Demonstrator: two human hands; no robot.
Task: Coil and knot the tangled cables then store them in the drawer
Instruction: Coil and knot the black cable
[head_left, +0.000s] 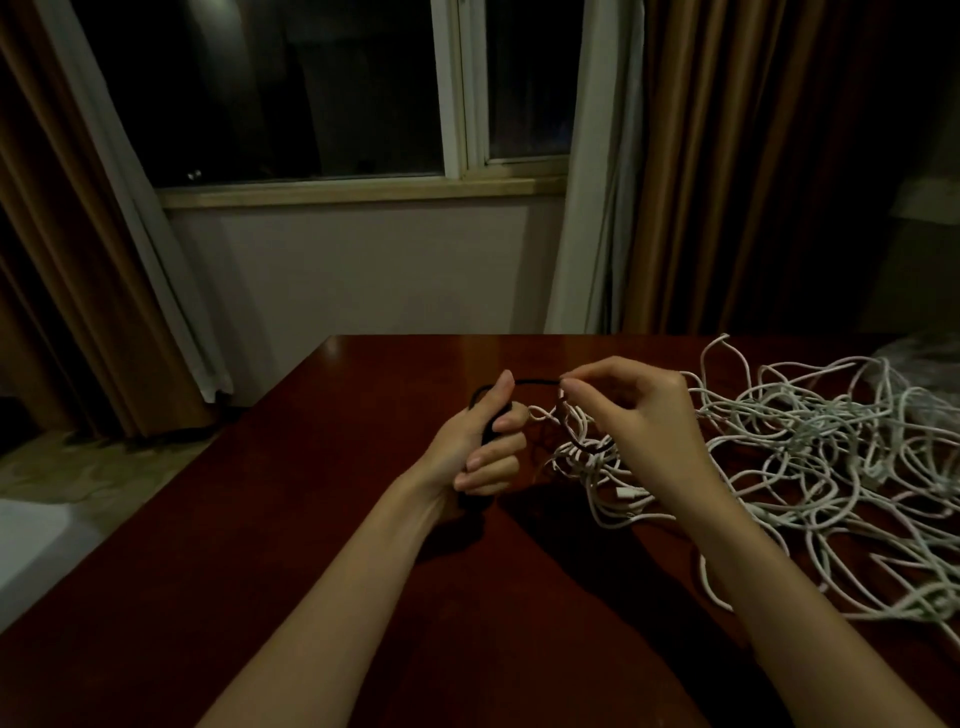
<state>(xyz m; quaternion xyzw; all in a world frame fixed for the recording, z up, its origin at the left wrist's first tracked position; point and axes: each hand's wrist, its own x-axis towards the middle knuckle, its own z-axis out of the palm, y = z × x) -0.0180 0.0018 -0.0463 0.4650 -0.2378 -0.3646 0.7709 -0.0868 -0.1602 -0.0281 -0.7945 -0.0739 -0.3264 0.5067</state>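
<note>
black cable (537, 383): coiled bundle gripped in left hand (480, 447), fingers curled round it, thumb up along the top. One strand runs taut from the coil across to right hand (631, 415), pinched between thumb and forefinger, other fingers loosely curled. Both hands held above the table (322, 499), near its middle. White cables (810, 457): big loose tangle spread over the right side of the table, nearest loops under and just beside the right hand. Window (332, 88) and curtains (727, 166) behind
</note>
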